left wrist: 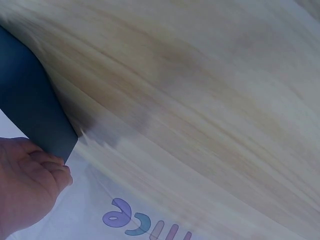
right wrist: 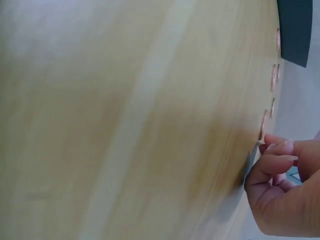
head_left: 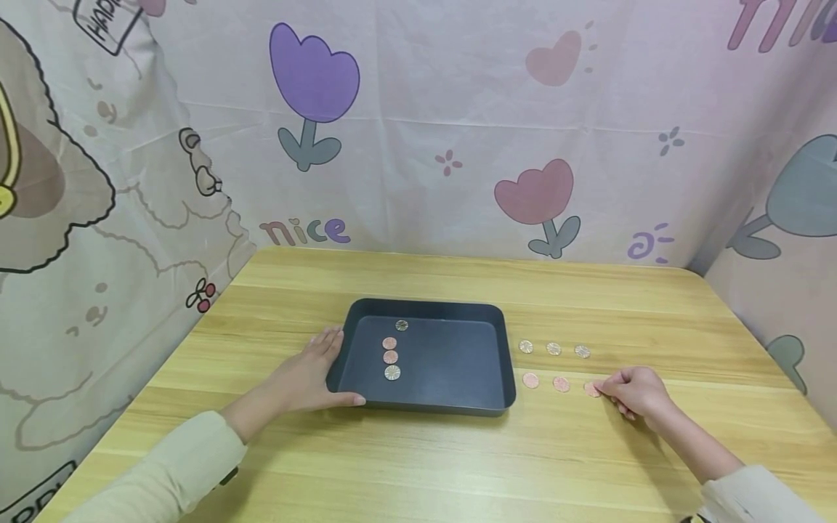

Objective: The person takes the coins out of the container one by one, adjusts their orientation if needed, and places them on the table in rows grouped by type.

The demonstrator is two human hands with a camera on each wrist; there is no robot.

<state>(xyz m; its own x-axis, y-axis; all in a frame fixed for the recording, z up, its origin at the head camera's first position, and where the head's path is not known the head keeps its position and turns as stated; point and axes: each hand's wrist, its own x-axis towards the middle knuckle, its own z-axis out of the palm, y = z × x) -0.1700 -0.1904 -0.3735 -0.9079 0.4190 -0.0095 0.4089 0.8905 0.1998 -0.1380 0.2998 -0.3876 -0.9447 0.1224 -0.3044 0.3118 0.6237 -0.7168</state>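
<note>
Tray [head_left: 451, 363]: four coins [head_left: 390, 357]. Right: three silver coins [head_left: 554, 349] far, three coppers [head_left: 561, 384] near. Right hand [head_left: 636, 392] pinches outermost; left hand [head_left: 310, 375], spread, touches tray. Backdrop [head_left: 418, 196]: "nice".

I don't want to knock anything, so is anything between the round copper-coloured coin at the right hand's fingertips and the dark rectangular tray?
Yes: one flat, copper-coloured coin, then another, then the raised right wall of the dark tray.
</note>
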